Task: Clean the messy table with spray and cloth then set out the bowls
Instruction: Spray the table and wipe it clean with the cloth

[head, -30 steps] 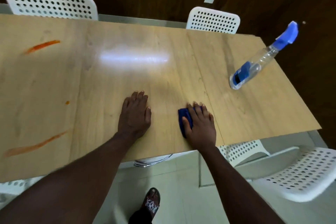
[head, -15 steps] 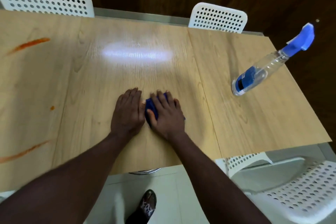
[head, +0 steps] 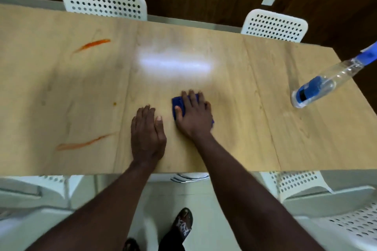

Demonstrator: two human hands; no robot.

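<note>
My right hand [head: 193, 115] presses flat on a folded blue cloth [head: 177, 106] in the middle of the wooden table [head: 234, 128]; only the cloth's left edge and a corner show beside my palm. My left hand [head: 147, 132] rests flat on the bare wood just left of it, fingers straight. A clear spray bottle [head: 320, 85] with a blue label and blue trigger stands at the table's right end. Orange smears mark the left part: one long streak [head: 83, 143] near the front, another streak [head: 92, 45] toward the back, and a small spot [head: 114, 104]. No bowls are in view.
White perforated chairs stand behind the table, one [head: 104, 2] at back left and one [head: 273, 26] at back right. More white chairs [head: 306, 189] are pushed in at the near side. My sandalled foot [head: 182, 222] is on the pale floor below.
My right hand slid the cloth left until it met my left hand, then moved slightly right and farther away. My left hand stayed flat on the table.
</note>
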